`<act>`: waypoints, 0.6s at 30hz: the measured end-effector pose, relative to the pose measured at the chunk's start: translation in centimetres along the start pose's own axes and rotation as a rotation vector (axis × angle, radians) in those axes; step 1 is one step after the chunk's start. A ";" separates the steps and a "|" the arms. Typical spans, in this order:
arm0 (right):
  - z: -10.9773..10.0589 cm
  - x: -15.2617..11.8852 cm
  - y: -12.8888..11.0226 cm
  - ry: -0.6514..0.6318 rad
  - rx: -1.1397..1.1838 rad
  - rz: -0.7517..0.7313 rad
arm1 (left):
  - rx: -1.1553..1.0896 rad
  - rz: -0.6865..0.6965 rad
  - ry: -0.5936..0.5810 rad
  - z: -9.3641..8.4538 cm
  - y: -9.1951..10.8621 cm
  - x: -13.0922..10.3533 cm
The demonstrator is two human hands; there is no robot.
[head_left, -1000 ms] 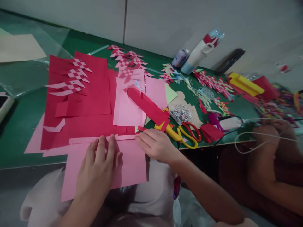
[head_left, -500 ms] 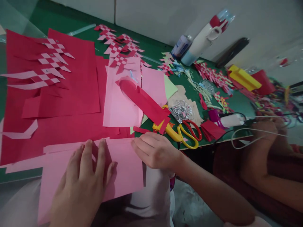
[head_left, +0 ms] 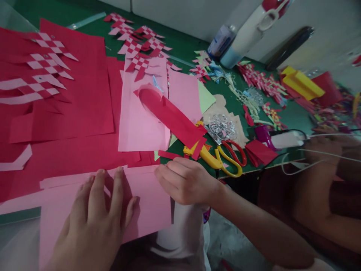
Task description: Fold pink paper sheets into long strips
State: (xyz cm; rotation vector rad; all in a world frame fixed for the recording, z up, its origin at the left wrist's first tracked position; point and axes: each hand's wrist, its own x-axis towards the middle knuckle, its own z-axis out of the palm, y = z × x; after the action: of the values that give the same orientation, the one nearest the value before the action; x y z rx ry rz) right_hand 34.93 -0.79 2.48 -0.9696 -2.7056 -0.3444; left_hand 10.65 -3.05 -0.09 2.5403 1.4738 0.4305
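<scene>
A pink paper sheet [head_left: 152,203] with a narrow fold along its top overhangs the table's front edge, above my lap. My left hand [head_left: 93,207] lies on its left half, palm down with fingers spread toward the fold. At the sheet's top right corner, the curled fingers of my right hand [head_left: 187,180] grip the folded edge; the thumb is hidden. Just beyond that hand lie a red paper strip [head_left: 173,118], a yellow tool [head_left: 208,157] partly under it, and scissors [head_left: 232,158] with red and yellow handles. More pink paper [head_left: 142,124] lies ahead.
Large red sheets [head_left: 73,113] cover the left of the green table [head_left: 180,45], with checkered woven paper fish [head_left: 46,66] on top. A dish of small silvery pieces [head_left: 222,126], a white bottle [head_left: 245,37] and a purple object [head_left: 263,136] stand rightward. Another person's arm [head_left: 318,188] is at right.
The camera view has shifted slightly, so the table's things sit a little differently in it. Both hands keep nearly the same hold on the pink sheet.
</scene>
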 end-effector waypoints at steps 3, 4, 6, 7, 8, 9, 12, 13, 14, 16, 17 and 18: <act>0.0 0.0 -0.1 0.011 0.004 0.007 | 0.014 0.013 0.000 0.1 0.0 -0.1; 0.1 0.0 -0.1 0.009 0.011 0.015 | 0.020 0.018 -0.002 0.2 0.1 -0.1; 0.0 0.1 -0.1 -0.005 0.023 0.026 | 0.035 0.017 0.001 0.2 0.3 -0.2; 0.0 0.1 -0.1 -0.015 0.026 0.032 | 0.047 0.007 0.005 0.2 0.5 -0.2; 0.0 0.2 -0.2 -0.027 0.026 0.036 | 0.066 -0.007 0.010 0.2 0.6 -0.2; -0.1 0.3 -0.2 -0.037 0.026 0.044 | 0.087 -0.022 0.014 0.2 0.8 -0.2; -0.2 0.6 -0.1 -0.047 0.043 0.073 | 0.113 -0.042 0.019 0.1 1.0 -0.2; -0.2 0.7 -0.1 -0.045 0.056 0.080 | 0.103 -0.045 0.018 0.1 1.0 -0.2; -0.2 0.7 0.0 -0.041 0.069 0.083 | 0.086 -0.048 0.015 0.1 1.0 -0.2; -0.3 0.9 0.0 -0.041 0.092 0.088 | 0.048 -0.061 0.016 0.1 0.9 -0.1; -0.3 0.9 0.0 -0.046 0.100 0.088 | 0.028 -0.063 0.012 0.0 0.8 -0.1; -0.4 1.0 0.1 -0.051 0.104 0.089 | -0.005 -0.058 0.005 -0.1 0.7 0.0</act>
State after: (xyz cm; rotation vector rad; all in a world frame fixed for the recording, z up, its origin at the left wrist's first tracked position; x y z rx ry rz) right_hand 34.29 -0.27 3.12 -1.0787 -2.6843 -0.1627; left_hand 11.23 -3.45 0.18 2.4874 1.5418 0.4311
